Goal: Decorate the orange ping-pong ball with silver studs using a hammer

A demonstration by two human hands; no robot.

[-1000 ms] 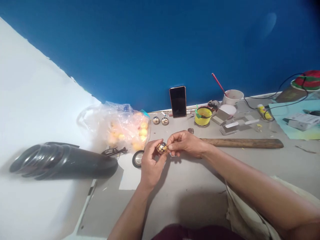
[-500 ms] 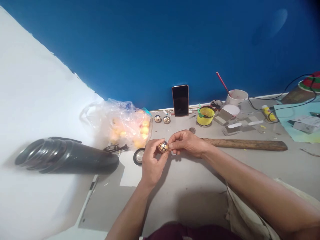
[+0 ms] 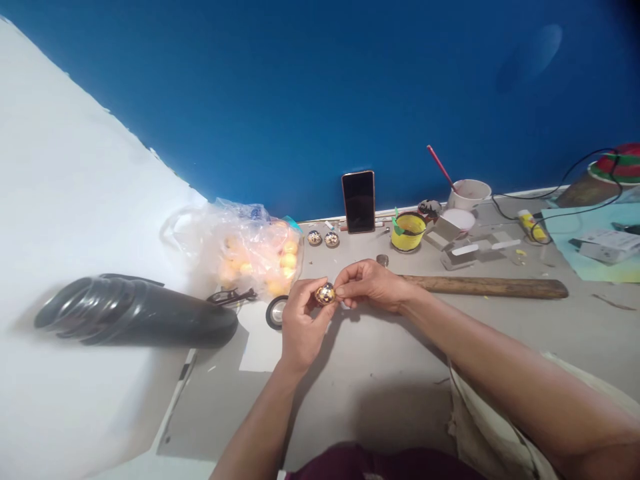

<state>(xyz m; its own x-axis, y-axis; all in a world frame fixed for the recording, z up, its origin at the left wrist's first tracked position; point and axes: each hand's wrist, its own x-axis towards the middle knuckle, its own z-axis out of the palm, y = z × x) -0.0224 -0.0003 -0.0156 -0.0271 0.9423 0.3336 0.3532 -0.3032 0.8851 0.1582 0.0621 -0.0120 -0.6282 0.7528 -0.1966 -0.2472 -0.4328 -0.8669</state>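
A small ball with a dark, gold and white pattern (image 3: 325, 293) is held between the thumb and fingers of my left hand (image 3: 303, 327). My right hand (image 3: 367, 285) is pinched closed at the ball's right side; whatever its fingertips hold is too small to make out. Behind the hands, two similar patterned balls (image 3: 315, 237) rest side by side on the grey table (image 3: 360, 373). To their left lies a clear plastic bag (image 3: 240, 233) with orange balls in it. A round black-rimmed object (image 3: 275, 313) sits just left of my left hand.
A phone (image 3: 359, 201) leans on the blue wall. Rightward are a yellow cup (image 3: 407, 232), a white cup (image 3: 470, 194), small boxes, a glue stick (image 3: 532, 225) and a wooden rod (image 3: 490, 287). A dark roll (image 3: 145, 312) and glasses (image 3: 231, 296) lie left.
The view has shifted slightly, so things on the right appear a little further left. Both hands keep nearly the same pose at the ball, which looks slightly turned.
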